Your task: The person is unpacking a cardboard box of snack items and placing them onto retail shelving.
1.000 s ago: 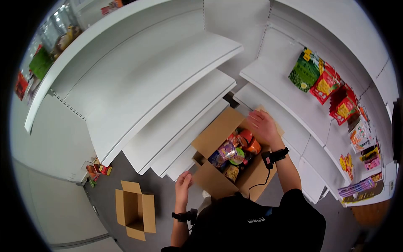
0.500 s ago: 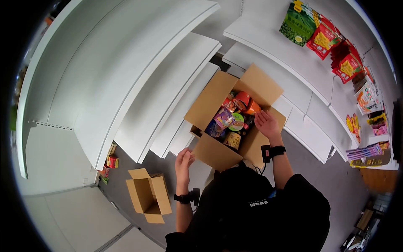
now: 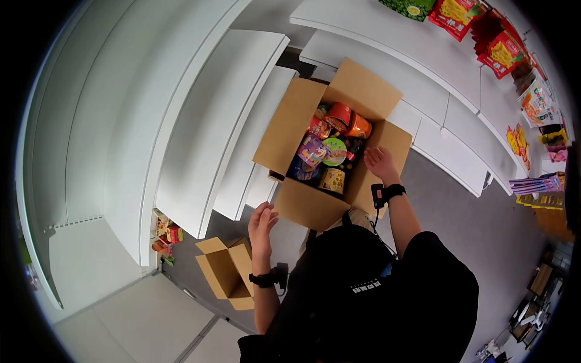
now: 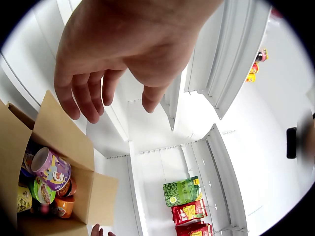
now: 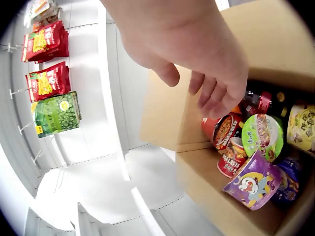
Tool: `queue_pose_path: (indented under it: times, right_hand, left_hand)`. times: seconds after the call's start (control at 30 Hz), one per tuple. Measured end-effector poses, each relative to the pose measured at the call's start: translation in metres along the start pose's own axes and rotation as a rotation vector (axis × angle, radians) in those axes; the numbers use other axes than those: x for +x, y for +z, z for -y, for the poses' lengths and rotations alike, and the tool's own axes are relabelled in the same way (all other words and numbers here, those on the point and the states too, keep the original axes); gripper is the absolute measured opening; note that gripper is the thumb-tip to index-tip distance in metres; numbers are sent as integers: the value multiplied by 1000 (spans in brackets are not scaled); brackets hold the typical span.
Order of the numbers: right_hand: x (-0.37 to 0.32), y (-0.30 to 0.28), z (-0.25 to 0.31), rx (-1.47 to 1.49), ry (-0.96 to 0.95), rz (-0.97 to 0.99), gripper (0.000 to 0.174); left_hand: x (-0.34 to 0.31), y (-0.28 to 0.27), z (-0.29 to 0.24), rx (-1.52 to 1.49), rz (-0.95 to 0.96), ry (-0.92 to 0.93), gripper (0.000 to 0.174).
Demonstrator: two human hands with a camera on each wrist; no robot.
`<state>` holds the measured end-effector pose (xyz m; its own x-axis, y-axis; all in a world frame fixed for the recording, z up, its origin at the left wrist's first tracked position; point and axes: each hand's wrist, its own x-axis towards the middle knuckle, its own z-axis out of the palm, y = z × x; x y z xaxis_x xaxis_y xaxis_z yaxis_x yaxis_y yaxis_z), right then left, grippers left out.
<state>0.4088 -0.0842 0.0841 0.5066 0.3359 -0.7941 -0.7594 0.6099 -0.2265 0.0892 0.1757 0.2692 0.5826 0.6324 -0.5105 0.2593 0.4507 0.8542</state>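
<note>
A large open cardboard box (image 3: 296,206) holds several packaged foods: a purple cup (image 3: 312,150), a green-lidded cup (image 3: 334,152), a yellow cup (image 3: 332,181), red and orange tubs (image 3: 359,126) and dark bottles. My right hand (image 3: 381,164) hovers over the box's right side, fingers relaxed, holding nothing. In the right wrist view that hand (image 5: 192,64) hangs beside the tubs. My left hand (image 3: 261,228) is in the air left of the box's near flap, empty, with fingers loosely bent; the left wrist view shows it (image 4: 123,54) above and apart from the box.
White shelves (image 3: 212,121) rise on the left, and more shelves (image 3: 417,54) run along the right with hanging red snack bags (image 3: 500,54). A smaller open box (image 3: 225,272) stands on the floor at lower left. Small packages (image 3: 173,234) lie by the left shelf's end.
The head view has turned, so the large box appears higher and further left. My right hand has come back from the box's far side to its right side. The left hand stays empty.
</note>
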Motion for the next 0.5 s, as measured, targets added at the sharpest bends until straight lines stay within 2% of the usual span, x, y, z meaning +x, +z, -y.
queue_pose_path:
  times: [0.13,0.23,0.33,0.43,0.5]
  right_hand:
    - [26,-24,-3,-26,93,-43,54]
    - [50,-41,-9,-63,118,-85,67]
    - [72,-49,-15,-105,144,-169,72]
    - [89,-50,-20,-146,161,-203,72]
    - [100,-46,-22,-171,168,-232,62]
  left_hand:
    - [5,14,-4,70,13,-11,46]
    - [9,26,-7,133,21,-23,47]
    - [15,37,-7,171,31,-43,48]
    - [18,47,-7,187,21,-66,46]
    - [20,51,-4,163,-16,-64,42]
